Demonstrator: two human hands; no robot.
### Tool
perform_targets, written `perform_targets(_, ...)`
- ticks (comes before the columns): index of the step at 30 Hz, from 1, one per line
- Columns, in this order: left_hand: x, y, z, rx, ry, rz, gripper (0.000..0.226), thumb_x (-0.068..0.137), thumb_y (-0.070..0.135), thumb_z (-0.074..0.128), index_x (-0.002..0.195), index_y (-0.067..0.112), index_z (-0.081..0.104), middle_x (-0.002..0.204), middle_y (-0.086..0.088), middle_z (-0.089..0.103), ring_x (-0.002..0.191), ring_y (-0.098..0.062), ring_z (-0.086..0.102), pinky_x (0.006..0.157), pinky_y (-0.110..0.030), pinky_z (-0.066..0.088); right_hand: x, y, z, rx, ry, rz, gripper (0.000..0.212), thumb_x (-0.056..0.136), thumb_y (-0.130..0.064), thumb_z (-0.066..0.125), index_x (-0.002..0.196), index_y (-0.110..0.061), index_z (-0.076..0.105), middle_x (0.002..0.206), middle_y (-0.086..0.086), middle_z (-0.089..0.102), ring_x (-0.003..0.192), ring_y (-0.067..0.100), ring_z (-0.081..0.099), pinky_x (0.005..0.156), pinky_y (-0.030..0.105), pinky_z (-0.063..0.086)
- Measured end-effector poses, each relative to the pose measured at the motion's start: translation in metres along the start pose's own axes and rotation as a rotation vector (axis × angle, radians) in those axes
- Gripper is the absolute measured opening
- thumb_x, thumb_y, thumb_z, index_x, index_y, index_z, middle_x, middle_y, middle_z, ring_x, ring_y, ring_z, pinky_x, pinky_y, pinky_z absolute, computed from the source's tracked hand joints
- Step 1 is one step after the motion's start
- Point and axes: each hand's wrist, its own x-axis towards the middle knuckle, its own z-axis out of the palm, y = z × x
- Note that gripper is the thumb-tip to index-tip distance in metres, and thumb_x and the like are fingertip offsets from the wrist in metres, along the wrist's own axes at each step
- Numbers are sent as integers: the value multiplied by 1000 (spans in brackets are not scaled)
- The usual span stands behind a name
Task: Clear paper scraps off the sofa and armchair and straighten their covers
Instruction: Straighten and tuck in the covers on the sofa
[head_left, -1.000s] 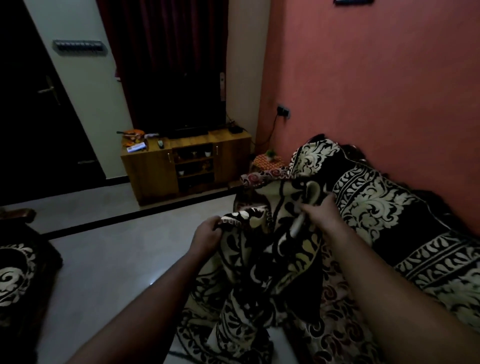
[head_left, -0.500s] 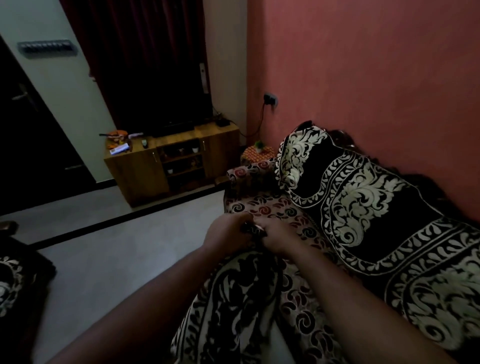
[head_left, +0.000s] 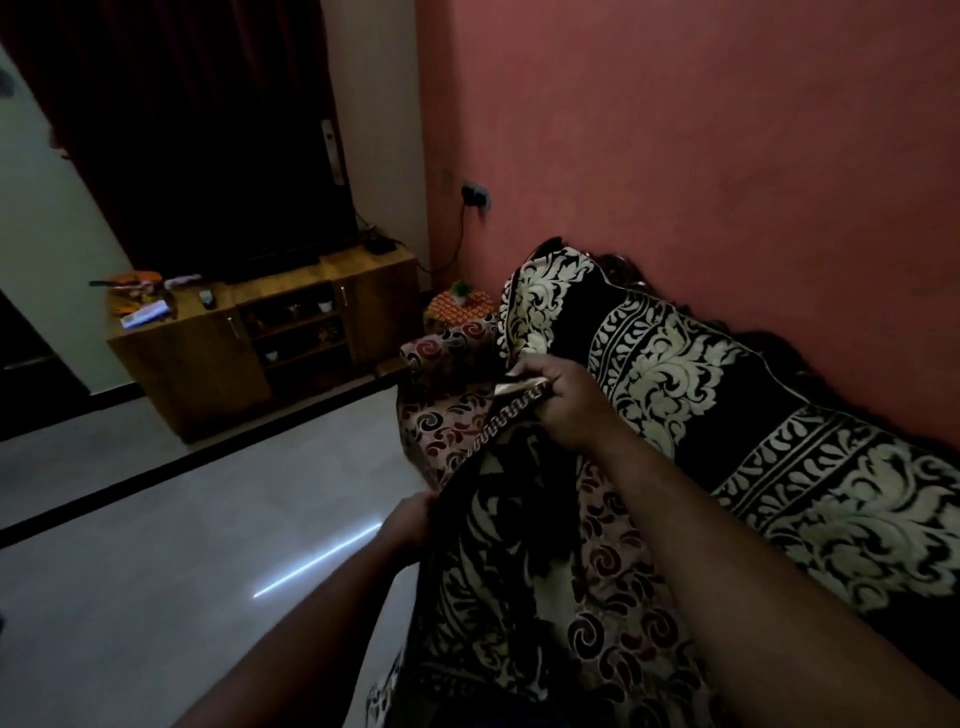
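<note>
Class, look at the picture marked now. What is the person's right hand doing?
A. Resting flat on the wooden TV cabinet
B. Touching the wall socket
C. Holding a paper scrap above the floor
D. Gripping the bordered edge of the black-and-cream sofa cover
D: the right hand has its fingers curled round the patterned border of the black-and-cream sofa cover, lifted above the sofa seat, while the left hand holds the cover's lower edge.

sofa (head_left: 597, 623) R vs wall | cabinet (head_left: 260, 353) far L | cover (head_left: 675, 374) on backrest

Both forearms are bare to the frame's edge, and the hands (head_left: 563, 402) wear nothing.
</note>
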Motion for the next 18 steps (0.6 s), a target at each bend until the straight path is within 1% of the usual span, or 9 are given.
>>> perform_targets(2,15,-8,-12,-107,-9,9,23,93,20,63,113,17,74,111,-1,74,103,-19,69,85,-31,53,8,-7,-14,-34,129,0,28,82,-2,68,87,-30,67,82,-9,69,80,8,65,75,28,50)
perform_targets(5,48,-17,-37,-201,24,36,29,90,11,58,112,22,73,109,0,74,102,-19,70,94,-42,57,14,-10,-39,-329,201,150,14,77,-31,66,91,-33,64,85,-11,69,83,14,66,76,33,53)
perform_targets(6,65,-20,-43,-214,29,63,31,90,12,56,113,22,73,112,-2,72,105,-22,69,95,-43,56,13,-9,-45,-465,177,249,22,77,-40,68,97,-33,62,89,-9,69,86,19,66,76,35,54)
perform_targets(8,70,5,-62,-231,52,123,30,89,14,57,113,22,73,114,-2,70,108,-24,67,95,-37,55,6,-8,-45,-700,66,430,60,76,-54,77,125,-33,50,110,2,69,98,25,65,80,37,54)
perform_targets(10,72,35,-79,-188,27,263,26,90,11,64,114,18,73,112,3,70,105,-17,66,84,-20,52,0,-9,-26,-820,-58,492,118,66,-66,81,154,-37,9,128,8,65,107,29,65,84,41,55)
perform_targets(12,69,71,-90,-77,-59,464,30,89,9,69,118,17,72,111,8,69,101,-8,65,81,-11,50,-2,-13,8,-835,-182,473,143,61,-71,80,149,-45,-29,128,10,65,103,30,67,82,43,57)
perform_targets(14,61,99,-99,5,-116,634,34,84,11,71,117,21,71,110,8,72,98,-7,67,87,-24,56,3,-12,40,-831,-233,455,134,72,-59,80,148,-48,-29,122,8,66,100,30,67,82,40,55)
perform_targets(16,55,113,-111,47,-106,719,35,79,21,72,113,25,71,104,7,75,92,-8,70,83,-33,59,9,-12,54,-813,-115,446,87,87,-42,69,153,-50,12,113,5,67,100,29,66,80,38,53)
perform_targets(18,52,108,-119,10,-81,734,39,78,26,75,116,30,69,105,10,74,94,-6,70,83,-33,59,8,-14,52,-758,65,366,34,89,-38,60,123,-40,55,98,0,69,94,29,66,74,36,52)
